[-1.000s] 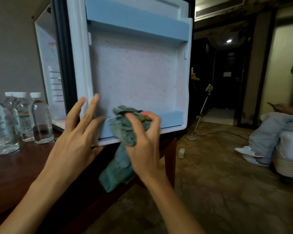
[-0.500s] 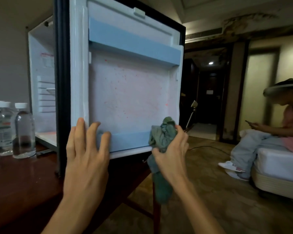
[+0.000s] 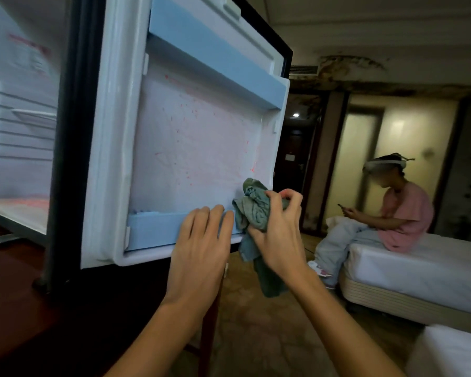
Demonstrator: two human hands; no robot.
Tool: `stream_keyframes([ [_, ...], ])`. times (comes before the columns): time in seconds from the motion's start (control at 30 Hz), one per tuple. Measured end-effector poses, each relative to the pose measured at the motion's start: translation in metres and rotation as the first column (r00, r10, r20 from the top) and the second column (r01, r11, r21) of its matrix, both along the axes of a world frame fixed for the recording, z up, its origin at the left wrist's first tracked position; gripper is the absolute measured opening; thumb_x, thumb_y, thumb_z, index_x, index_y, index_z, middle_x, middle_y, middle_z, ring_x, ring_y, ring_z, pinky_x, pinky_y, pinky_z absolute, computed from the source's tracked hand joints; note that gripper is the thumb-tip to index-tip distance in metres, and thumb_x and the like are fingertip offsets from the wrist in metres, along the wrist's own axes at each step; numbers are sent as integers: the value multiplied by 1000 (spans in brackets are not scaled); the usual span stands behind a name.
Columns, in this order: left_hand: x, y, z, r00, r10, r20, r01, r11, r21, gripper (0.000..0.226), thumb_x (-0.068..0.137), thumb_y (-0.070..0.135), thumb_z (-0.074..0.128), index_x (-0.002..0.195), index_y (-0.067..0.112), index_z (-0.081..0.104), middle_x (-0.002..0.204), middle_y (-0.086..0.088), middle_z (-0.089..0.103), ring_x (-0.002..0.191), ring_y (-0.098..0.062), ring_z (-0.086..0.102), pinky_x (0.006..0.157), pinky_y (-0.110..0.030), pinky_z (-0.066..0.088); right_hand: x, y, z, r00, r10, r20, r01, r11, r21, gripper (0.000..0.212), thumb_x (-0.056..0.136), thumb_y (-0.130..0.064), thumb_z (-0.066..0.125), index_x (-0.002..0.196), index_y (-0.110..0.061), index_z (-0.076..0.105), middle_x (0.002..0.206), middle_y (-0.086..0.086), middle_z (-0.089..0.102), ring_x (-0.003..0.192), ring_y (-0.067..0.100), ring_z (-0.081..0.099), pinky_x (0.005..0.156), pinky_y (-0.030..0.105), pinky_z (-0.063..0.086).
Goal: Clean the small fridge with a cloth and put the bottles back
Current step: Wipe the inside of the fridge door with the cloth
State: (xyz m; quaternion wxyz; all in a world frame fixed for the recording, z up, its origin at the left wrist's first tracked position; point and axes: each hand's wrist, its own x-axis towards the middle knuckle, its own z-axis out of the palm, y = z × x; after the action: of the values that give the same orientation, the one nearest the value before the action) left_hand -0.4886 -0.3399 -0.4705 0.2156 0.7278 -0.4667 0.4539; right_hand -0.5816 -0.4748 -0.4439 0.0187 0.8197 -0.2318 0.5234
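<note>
Head view: your left hand lies flat, fingers straight, on the blue lower shelf of the open fridge door. Your right hand grips the bunched green cloth against the door's lower right corner, its tail hanging below the door edge.

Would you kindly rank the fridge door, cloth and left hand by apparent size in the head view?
1. Fridge door: largest.
2. Left hand and cloth: look alike; right hand hides part of the cloth.
</note>
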Motion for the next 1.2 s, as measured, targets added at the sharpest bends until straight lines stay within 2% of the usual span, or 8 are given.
stream_keyframes([
  [0.1,3,-2,-3,1000,-15,25,16,1000,-27,54,72,7,62,126,7,57,122,-16,58,110,-37,51,100,-44,29,-5,-1,20,997,6,-82,-6,1000,1,77,78,-23,76,138,-16,29,124,1,27,115,23,40,91,34,45],
  [0.2,3,-4,-4,999,-23,45,25,999,-31,38,74,5,52,109,10,64,122,-15,59,110,-36,50,101,-43,29,-8,1,56,991,-107,-81,83,964,-253,68,74,-15,76,130,-16,37,123,7,37,106,28,44,84,45,49],
  [0.37,0,-1,-1,999,15,-49,-10,995,95,34,70,16,79,102,13,68,129,-15,53,116,-37,42,105,-45,23,17,-7,125,828,-557,-64,361,618,-699,54,79,-2,65,131,-10,49,139,22,44,109,45,46,81,54,46],
  [0.57,-3,4,-1,998,29,-55,-23,994,105,38,86,21,68,122,15,60,144,-16,33,128,-38,25,109,-47,7,19,-3,145,654,-754,-57,377,391,-840,52,78,1,64,128,-3,49,134,24,47,103,47,49,75,51,46],
  [0.67,-2,2,-3,999,8,-32,-5,994,107,42,89,20,66,128,13,53,147,-17,25,130,-39,19,111,-48,7,28,13,149,567,-818,-95,464,412,-784,51,83,-6,60,132,-1,46,137,21,40,113,47,43,79,52,44],
  [0.87,1,4,-2,999,-22,-24,25,994,108,26,80,23,71,105,18,68,135,-14,45,118,-36,31,106,-47,18,56,33,165,440,-875,-203,621,460,-635,34,89,-18,57,122,-7,59,132,18,36,113,40,40,69,41,42],
  [1.03,-3,5,1,996,-55,-65,59,996,66,25,84,21,67,109,18,67,135,-13,40,116,-36,24,106,-46,19,42,36,138,445,-777,-446,521,629,-576,35,91,-24,59,125,-13,59,141,16,26,126,41,32,86,47,47],
  [1.2,-3,5,1,999,-22,-38,25,996,89,30,89,21,64,119,15,62,138,-14,30,122,-37,21,110,-47,20,29,34,125,431,-824,-369,432,547,-717,45,86,-14,65,129,-11,54,146,15,22,127,41,32,85,48,42],
])
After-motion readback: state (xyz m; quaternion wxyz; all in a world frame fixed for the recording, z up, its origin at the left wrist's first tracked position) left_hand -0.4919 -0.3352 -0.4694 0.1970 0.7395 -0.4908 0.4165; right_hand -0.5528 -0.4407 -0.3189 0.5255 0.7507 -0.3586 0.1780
